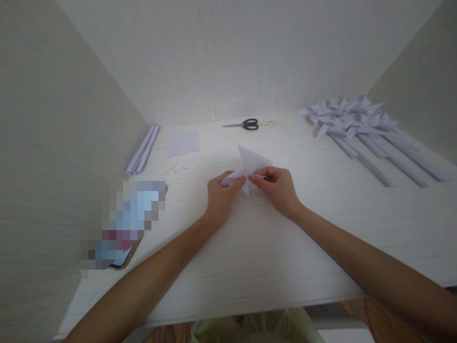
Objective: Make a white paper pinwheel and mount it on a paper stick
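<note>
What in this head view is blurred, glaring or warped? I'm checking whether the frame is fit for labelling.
Head view: dim, soft light with a mild bright patch on the table behind the folded paper; a pixelated block masks something at left; wide-angle lens bows the walls; scissors and paper pinwheels look slightly soft.

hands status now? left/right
Left hand: closed, pinching the folded paper piece.
Right hand: closed, pinching the same paper piece.

A pale table carries scissors, a paper square, rolled sheets (far left) and paper pinwheels upper right.
</note>
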Demonstrator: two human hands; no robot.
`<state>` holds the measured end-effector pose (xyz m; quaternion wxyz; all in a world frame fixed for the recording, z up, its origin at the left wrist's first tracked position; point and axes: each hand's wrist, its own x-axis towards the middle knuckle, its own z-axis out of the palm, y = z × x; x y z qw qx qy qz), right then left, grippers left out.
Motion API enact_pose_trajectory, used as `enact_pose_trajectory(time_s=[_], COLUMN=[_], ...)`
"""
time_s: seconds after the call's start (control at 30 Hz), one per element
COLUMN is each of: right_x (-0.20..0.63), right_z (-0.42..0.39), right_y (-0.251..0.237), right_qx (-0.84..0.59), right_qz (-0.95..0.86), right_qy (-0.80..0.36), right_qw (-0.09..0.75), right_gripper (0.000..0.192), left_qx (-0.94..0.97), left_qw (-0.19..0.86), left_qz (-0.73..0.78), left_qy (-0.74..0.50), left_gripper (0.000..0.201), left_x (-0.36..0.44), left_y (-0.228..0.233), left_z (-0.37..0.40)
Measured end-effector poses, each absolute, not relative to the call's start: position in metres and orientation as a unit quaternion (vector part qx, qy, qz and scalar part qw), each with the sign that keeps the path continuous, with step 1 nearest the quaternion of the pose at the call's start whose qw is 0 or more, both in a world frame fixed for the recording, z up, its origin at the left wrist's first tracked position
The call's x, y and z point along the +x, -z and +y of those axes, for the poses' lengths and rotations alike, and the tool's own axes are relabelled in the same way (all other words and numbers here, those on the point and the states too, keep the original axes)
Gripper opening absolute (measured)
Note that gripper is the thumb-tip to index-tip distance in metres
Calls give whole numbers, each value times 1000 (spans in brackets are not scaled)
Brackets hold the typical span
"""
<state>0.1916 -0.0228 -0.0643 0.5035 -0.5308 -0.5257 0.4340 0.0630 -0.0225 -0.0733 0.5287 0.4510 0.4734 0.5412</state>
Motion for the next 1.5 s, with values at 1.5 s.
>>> enact_pose_trajectory(time_s=[1.5], right_x=[235], right_z=[-10], right_y=[51], right_qx=[-439], right_qz=[-625], right_qy=[-592], right_qw=[257], right_gripper=[11], left_qx=[600], left_qw=[546], left_qz=[496], left_qy=[-309], left_gripper=[9], left_x=[57], left_y=[58], left_z=[-20])
